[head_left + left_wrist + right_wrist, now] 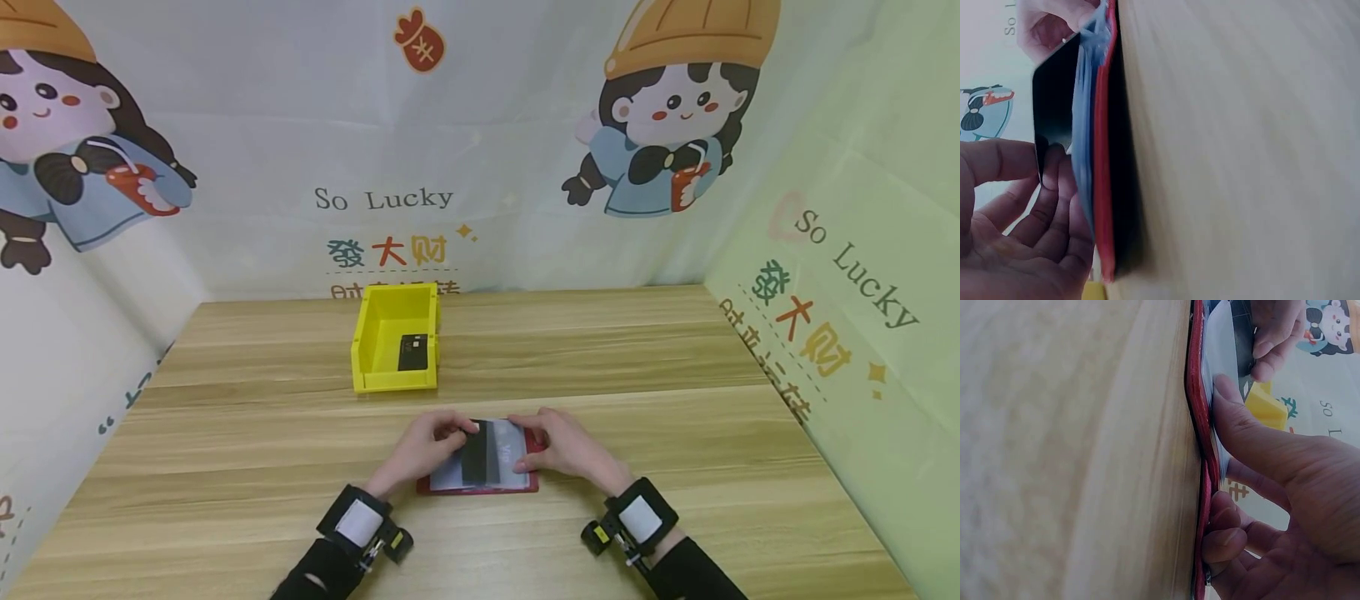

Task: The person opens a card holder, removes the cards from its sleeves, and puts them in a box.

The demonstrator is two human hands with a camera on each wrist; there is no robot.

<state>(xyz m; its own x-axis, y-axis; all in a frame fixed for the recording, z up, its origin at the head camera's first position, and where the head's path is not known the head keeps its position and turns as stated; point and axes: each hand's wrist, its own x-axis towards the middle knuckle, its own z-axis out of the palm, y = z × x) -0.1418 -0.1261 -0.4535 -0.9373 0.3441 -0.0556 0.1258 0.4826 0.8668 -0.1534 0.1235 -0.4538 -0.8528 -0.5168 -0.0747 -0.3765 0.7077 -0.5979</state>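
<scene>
A red card holder (525,485) lies open on the wooden table, its clear sleeves (504,454) facing up. My left hand (456,432) pinches a black card (474,457) at its top edge, the card lying over the sleeves. In the left wrist view the black card (1054,106) stands between thumb and fingers (1047,172), beside the red holder (1102,200). My right hand (531,435) holds the holder's right side. There the thumb (1254,434) presses on a sleeve (1219,362) and the fingers (1225,534) curl at the red edge (1196,394).
A yellow bin (371,333) stands behind the holder at centre left, with another black card (412,352) lying inside it. Printed cloth walls close in the table at the back and on both sides. Bare wood stretches to the right.
</scene>
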